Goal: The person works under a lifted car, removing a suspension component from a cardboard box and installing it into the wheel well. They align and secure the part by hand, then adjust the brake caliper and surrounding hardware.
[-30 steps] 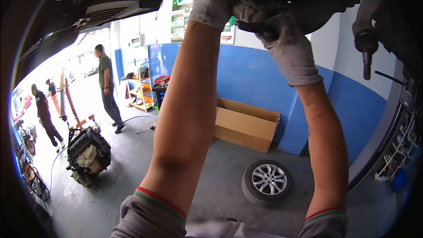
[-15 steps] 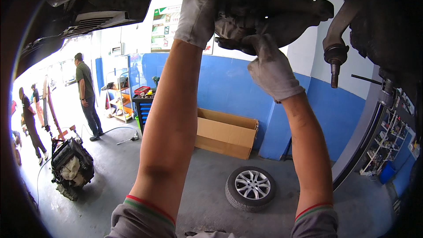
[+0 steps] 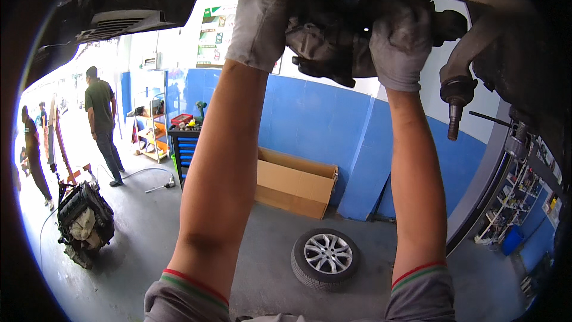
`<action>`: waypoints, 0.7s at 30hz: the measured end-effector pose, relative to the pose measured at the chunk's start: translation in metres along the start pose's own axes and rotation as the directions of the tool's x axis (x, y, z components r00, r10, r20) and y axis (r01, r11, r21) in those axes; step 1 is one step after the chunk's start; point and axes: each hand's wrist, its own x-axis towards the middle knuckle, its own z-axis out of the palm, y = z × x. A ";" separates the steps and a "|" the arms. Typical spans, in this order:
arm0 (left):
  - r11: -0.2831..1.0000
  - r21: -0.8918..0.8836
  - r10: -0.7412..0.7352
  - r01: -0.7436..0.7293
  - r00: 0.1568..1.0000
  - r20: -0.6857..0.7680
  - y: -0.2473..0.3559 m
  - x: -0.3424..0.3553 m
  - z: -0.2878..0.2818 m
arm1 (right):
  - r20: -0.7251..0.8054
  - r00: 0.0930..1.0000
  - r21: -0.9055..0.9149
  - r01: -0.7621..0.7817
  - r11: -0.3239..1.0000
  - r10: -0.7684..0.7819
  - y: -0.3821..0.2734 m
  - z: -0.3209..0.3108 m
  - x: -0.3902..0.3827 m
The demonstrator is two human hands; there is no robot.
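Note:
Overhead hangs a dark, greasy metal car part (image 3: pixel 325 48), a bulky casting under the vehicle. Both my hands wear grey-white work gloves. My left hand (image 3: pixel 260 21) is raised at the part's left side, closed against it; its fingertips are lost in shadow. On the right side, my right hand (image 3: pixel 403 42) has its fingers curled over the same part. Right of that hand, a ball joint (image 3: pixel 457 92) with a threaded stud points down from a curved metal arm (image 3: pixel 468 53). What lies behind the casting is hidden.
A wheel (image 3: pixel 326 258) lies on the floor below, near an open cardboard box (image 3: pixel 295 185) by the blue wall. At left are an engine (image 3: pixel 86 223) beside a hoist, a tool cart (image 3: pixel 185 146) and a standing person (image 3: pixel 102 125). Shelves (image 3: pixel 506 209) stand at right.
My right hand has moved up and right, from the casting's underside to its right side. My left hand stays at the left side. The whole view has shifted slightly.

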 end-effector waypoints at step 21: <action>0.982 -0.080 -0.174 0.169 0.983 -0.060 -0.002 -0.007 -0.013 | -0.043 0.967 -0.088 0.248 0.965 -0.252 -0.021 0.041 -0.007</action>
